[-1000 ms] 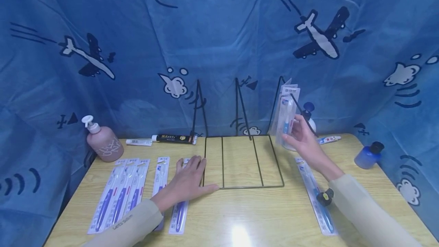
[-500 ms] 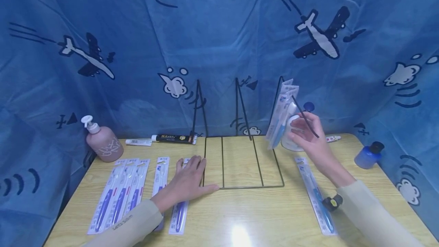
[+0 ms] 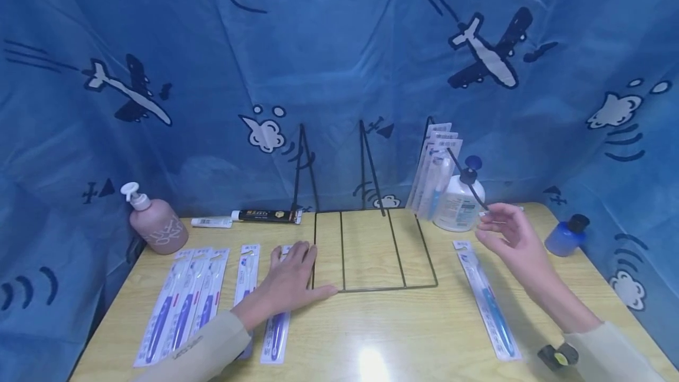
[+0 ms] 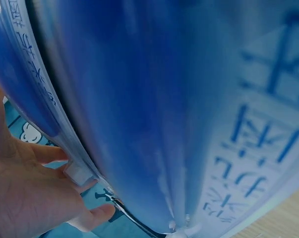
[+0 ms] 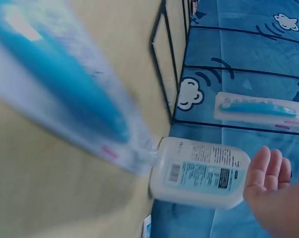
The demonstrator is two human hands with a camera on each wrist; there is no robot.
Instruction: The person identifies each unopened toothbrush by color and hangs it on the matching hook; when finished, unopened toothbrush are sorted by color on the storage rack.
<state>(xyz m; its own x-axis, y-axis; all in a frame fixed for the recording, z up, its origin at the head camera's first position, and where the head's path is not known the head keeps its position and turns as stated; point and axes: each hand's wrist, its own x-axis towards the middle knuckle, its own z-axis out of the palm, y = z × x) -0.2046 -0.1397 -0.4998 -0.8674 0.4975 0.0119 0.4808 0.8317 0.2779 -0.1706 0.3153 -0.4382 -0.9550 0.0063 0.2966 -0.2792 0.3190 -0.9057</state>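
A black wire rack [image 3: 405,252] stands mid-table with three upright hooks. Packaged toothbrushes [image 3: 436,177] hang from its right hook, several cards one behind another. My right hand [image 3: 514,237] is just off that hook's front end, fingers loosely bent and holding nothing. In the right wrist view, the hand [image 5: 278,183] appears beside a white pump bottle [image 5: 201,173]. My left hand [image 3: 289,280] lies with spread fingers over a purple packaged toothbrush [image 3: 276,335], thumb across the rack's left front corner. Purple-blue packaging [image 4: 134,109] fills much of the left wrist view.
More purple packaged toothbrushes [image 3: 183,305] lie in a row at left. A blue one [image 3: 490,305] lies at right. Along the back are a pink pump bottle [image 3: 159,226], a white tube [image 3: 212,222] and a black toothpaste tube [image 3: 267,216]. A blue bottle [image 3: 564,237] stands far right.
The right hand has let go of the toothbrush package, now hanging at the front of the right hook, and moved right and toward me. The left hand has stayed put.
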